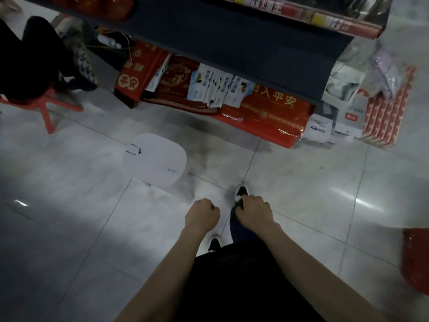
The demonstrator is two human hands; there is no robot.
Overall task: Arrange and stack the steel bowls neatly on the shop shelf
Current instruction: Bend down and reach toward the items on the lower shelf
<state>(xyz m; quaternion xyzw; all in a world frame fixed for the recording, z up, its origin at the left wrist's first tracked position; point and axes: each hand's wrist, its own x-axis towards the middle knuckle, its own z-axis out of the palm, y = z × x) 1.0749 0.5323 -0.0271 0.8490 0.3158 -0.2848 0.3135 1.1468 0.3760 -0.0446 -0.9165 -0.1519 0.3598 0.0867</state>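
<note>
Left hand (203, 214), right hand (254, 211) fisted; steelware (365, 5) blurred

White stool (157, 160) on floor (69, 217) near shelf (232, 38)

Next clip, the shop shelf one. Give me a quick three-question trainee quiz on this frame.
1. True or false: the left hand grips a steel bowl.
2. What stands on the floor tiles ahead of the person? A) a white stool B) a blue bucket C) a stack of plates
3. Fill in: the packaged goods under the dark shelf are mostly ___ in colour.
Key: 1 false, its fingers are curled on nothing; 2 A; 3 red.
</note>
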